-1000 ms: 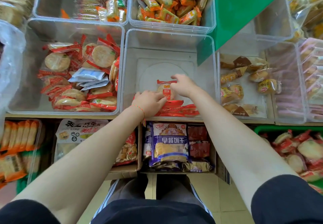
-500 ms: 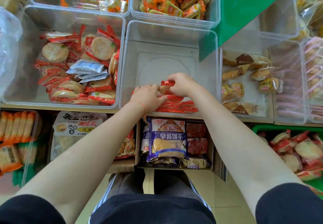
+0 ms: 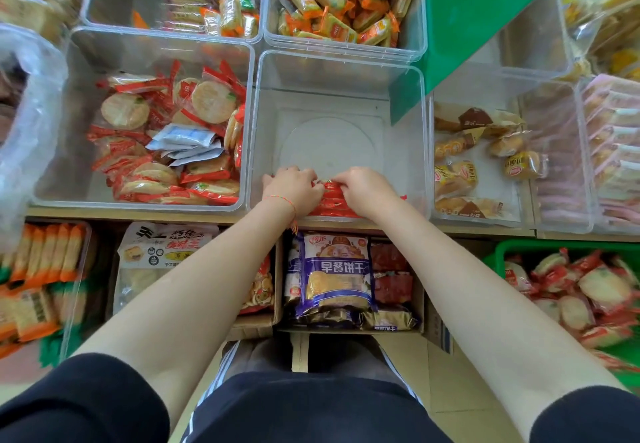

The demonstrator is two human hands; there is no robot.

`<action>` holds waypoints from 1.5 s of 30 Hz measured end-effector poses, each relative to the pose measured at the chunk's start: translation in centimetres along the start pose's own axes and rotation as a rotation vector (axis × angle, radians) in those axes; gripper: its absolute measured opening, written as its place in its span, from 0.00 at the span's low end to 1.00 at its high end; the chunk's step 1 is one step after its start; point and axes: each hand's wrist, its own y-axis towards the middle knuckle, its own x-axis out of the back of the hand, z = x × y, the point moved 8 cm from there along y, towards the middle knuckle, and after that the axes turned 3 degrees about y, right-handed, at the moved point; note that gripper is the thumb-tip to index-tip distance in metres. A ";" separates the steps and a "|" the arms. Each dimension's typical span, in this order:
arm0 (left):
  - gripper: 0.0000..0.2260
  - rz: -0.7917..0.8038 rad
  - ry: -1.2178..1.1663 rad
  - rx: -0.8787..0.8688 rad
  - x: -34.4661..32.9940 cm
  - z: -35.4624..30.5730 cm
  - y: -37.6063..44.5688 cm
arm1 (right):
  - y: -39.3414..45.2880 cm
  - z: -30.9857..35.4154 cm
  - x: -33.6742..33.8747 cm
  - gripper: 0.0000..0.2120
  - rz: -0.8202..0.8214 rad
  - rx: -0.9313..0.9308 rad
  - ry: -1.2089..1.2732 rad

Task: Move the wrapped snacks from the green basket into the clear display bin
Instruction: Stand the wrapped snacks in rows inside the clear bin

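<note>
both hands pressing the red row at the bin's near wall

both hands are curled down over the same row of red-wrapped snacks. left hand and right hand sit almost knuckle to knuckle, fingertips hooked over the packs' far edge. can't tell if they pinch single packs or just hold the row together, since the fingers hide the contact.

largest first: clear display bin is the centre tub on the shelf, mostly bare floor behind the hands. the row is packed tight against its near wall, packs on edge, long axis of the row running left-right across the bin. so the free space lies straight away from the person, beyond the fingertips.

green basket is low on the right, below shelf level, still well stocked with the same kind of packs. it lies right and toward the person from the grip, so the right hand is clearly nearer; left would have to cross the body.

my read: this batch is being squared up, not yet released. next fetch likely falls to the right hand, swinging down and out to the basket while the left steadies the row. risk is the on-edge packs toppling toward the bare floor once the hands let go.

neighbour tub of round crackers to the left isn't involved.
</note>
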 end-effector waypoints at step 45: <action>0.16 0.383 0.122 -0.426 -19.8 -46.4 -9.4 | -32.5 -46.1 -6.4 0.10 -0.494 -0.726 0.584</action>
